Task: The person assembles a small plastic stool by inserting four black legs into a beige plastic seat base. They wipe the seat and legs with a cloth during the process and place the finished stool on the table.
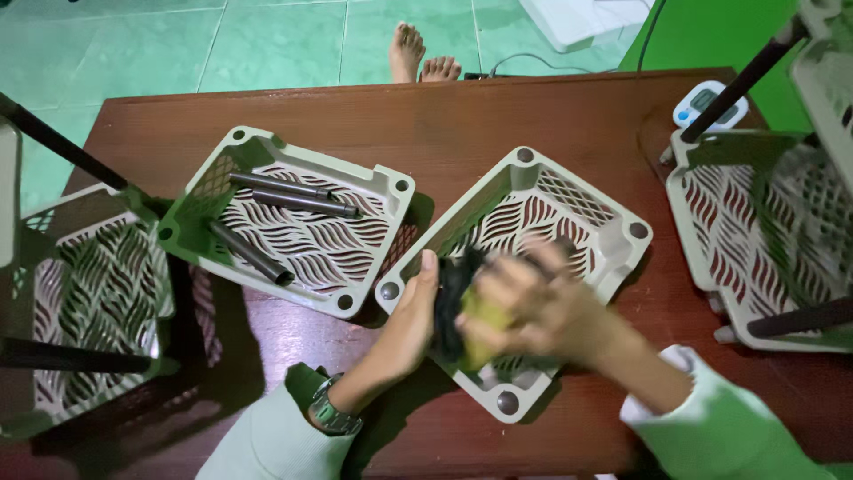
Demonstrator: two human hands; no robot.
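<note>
**Two hands on a perforated tray, with a cloth**

So the left hand (pixel 410 322) is clamped on the near-left edge of the middle tray (pixel 613 222), thumb up along the rim and fingers wrapped under, holding it tilted on the brown table (pixel 498 116). The right hand (pixel 533 302) is blurred, but the fingers look curled in around a yellow-green cloth (pixel 482 322), pressing it against something dark (pixel 451 302) right at the tray's inner left side (can't tell what the dark bit is, too smeared). The tray itself is beige plastic with a wavy cut-out floor and round sockets at the corners.

Just left of it, nearly touching at the corner, sits a second tray (pixel 267 142) of the same kind with three dark tubes (pixel 293 200) lying loose inside. Further out, on either side, there are more trays, left rack (pixel 80 293) and right rack (pixel 711 240), with black poles standing in their corner sockets. A small white timer (pixel 706 102) sits by the right one. A watch (pixel 330 413) is on the left wrist, and bare feet (pixel 422 58) of another person show beyond the table.
</note>
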